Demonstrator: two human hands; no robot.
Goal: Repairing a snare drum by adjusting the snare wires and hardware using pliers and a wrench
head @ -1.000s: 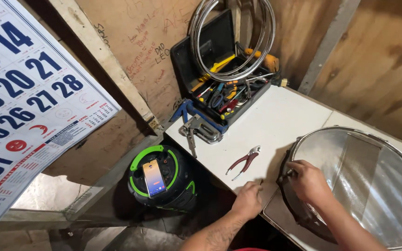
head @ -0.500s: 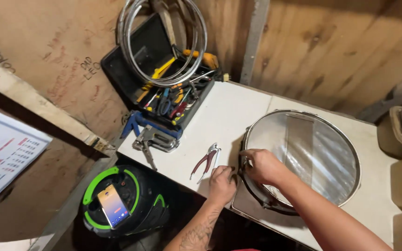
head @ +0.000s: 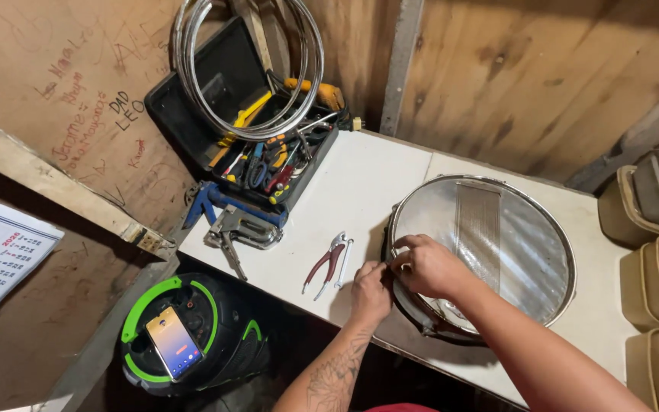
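A snare drum [head: 497,236] lies on the white workbench [head: 368,191], its clear head and strip of snare wires facing up. My right hand [head: 427,265] rests on the drum's near left rim, fingers curled at the metal hoop. My left hand [head: 371,291] is pressed against the same spot on the drum's side, fingers pinched together; what they pinch is hidden. Red-handled pliers [head: 325,264] and a small silver tool [head: 344,263] lie on the bench just left of my left hand.
An open black toolbox [head: 261,152] full of tools stands at the bench's back left, with metal hoops [head: 249,69] leaning on it. A bench vise [head: 234,221] sits at the left edge. On the floor is a green-and-black speaker [head: 192,336] carrying a phone [head: 175,342]. Tan cases [head: 657,252] stand at right.
The view has swung right and nearer: the wall calendar has slid almost out of sight. Both hands stay at the drum's left rim, the left one now closer against it.
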